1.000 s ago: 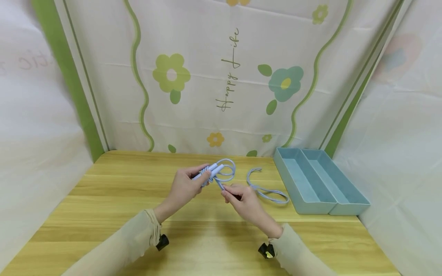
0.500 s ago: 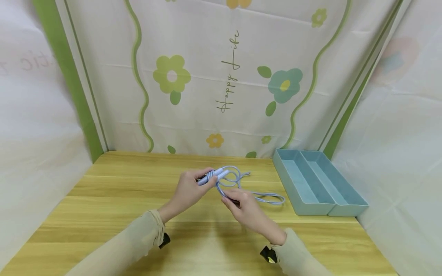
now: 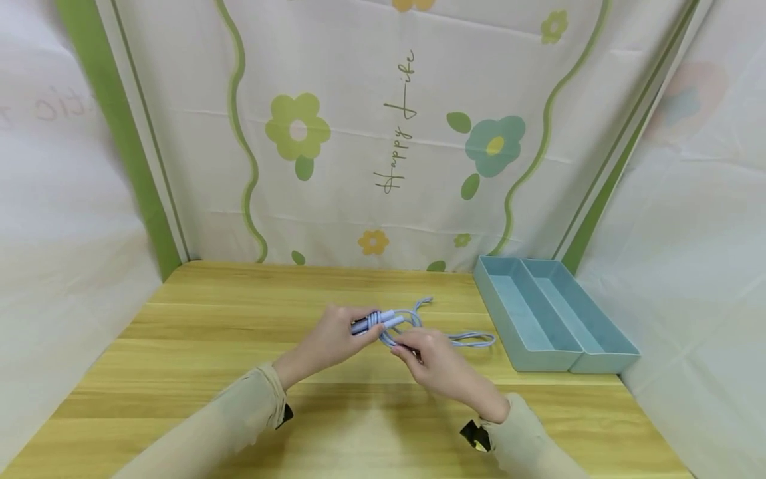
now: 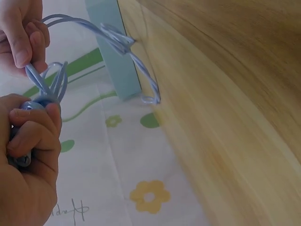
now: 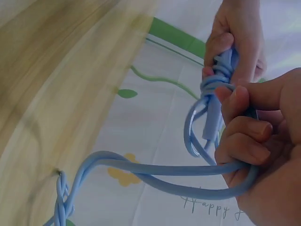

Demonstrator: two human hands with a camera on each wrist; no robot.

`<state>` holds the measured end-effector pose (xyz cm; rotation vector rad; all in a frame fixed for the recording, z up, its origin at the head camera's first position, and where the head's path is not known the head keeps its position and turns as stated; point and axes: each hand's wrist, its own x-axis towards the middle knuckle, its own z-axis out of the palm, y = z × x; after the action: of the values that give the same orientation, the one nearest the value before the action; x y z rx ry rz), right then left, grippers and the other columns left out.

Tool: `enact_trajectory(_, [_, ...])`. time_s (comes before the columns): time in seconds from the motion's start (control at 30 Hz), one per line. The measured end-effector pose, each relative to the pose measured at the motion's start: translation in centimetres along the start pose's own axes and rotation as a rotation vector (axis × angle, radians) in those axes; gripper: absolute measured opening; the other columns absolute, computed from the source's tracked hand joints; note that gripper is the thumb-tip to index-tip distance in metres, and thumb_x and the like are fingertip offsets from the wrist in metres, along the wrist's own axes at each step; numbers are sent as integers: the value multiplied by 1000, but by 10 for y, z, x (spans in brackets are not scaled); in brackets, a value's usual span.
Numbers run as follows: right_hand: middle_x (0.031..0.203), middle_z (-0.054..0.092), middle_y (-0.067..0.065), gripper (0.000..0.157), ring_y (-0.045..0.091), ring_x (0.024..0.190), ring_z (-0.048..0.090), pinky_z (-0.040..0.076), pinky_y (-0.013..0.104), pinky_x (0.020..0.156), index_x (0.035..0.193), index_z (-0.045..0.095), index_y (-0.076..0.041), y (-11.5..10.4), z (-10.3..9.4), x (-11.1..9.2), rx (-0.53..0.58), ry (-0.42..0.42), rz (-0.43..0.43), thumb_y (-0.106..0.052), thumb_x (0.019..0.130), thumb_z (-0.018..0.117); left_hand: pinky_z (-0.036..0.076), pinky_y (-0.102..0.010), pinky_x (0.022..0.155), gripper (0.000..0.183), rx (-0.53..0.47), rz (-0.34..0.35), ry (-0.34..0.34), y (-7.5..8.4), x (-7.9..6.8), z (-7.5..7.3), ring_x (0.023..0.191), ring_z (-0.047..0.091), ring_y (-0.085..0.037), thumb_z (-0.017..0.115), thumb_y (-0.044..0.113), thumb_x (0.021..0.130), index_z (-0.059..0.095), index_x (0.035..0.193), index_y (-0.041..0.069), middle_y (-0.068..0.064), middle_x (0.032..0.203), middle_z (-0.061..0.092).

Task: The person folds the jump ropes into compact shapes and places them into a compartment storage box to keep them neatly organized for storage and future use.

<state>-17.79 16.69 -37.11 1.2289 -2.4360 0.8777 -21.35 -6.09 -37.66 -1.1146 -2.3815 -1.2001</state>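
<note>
My left hand (image 3: 332, 340) grips the two light-blue handles (image 3: 390, 319) of a jump rope, side by side, above the wooden table. Several turns of its blue cord (image 3: 374, 320) wrap around the handles, just ahead of my fingers. Close to the right of them, my right hand (image 3: 439, 366) pinches the doubled cord between thumb and forefinger. In the right wrist view the doubled cord (image 5: 188, 168) runs through the curled fingers (image 5: 249, 146) of that hand. Small loops of cord stick out past the handle ends. The loose tail (image 3: 475, 339) trails to the right, its far part on the table.
A pale teal tray (image 3: 541, 362) with two long compartments stands at the right of the wooden table (image 3: 239, 313). A white flowered curtain (image 3: 353, 166) hangs behind the table's back edge, with white cloth at both sides.
Both hands have shifted slightly right and down, the handles moving with the left hand. The cord's tail end has slid left, closer to the handles, and its loop on the table looks narrower.
</note>
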Motion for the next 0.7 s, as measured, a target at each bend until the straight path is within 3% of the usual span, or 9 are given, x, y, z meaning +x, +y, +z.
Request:
enact_trajectory(0.17, [70, 48, -13, 14, 1, 59, 41, 39, 18, 53, 83, 65, -14, -1, -6, -4, -80, -56, -32, -6, 94, 67, 44, -20, 42, 20, -9, 25, -103, -2, -3, 2, 49, 49, 1, 68, 18, 95, 73, 111, 8, 9, 78, 66])
enact_trajectory(0.37, [76, 53, -11, 6, 0, 63, 45, 42, 17, 58, 89, 71, -10, -2, -9, -7, -161, -154, -86, -10, 95, 68, 46, -15, 48, 18, 14, 120, -242, -5, -6, 5, 55, 51, 6, 67, 20, 96, 71, 107, 7, 9, 80, 65])
enact_trajectory(0.53, [78, 55, -11, 7, -1, 61, 45, 39, 14, 55, 88, 72, -11, -2, -12, -5, -179, -195, -73, -12, 94, 69, 48, -12, 55, 27, 10, 201, -322, -3, -2, 1, 61, 53, 8, 66, 16, 97, 69, 118, 1, 1, 91, 71])
enact_trajectory(0.7, [77, 55, -10, 5, -3, 60, 44, 39, 13, 54, 89, 74, -10, -2, -15, -5, -182, -203, -90, -11, 93, 70, 47, -11, 60, 35, 66, 220, -369, 3, 2, -2, 67, 56, 6, 65, 20, 98, 65, 127, 0, -4, 101, 71])
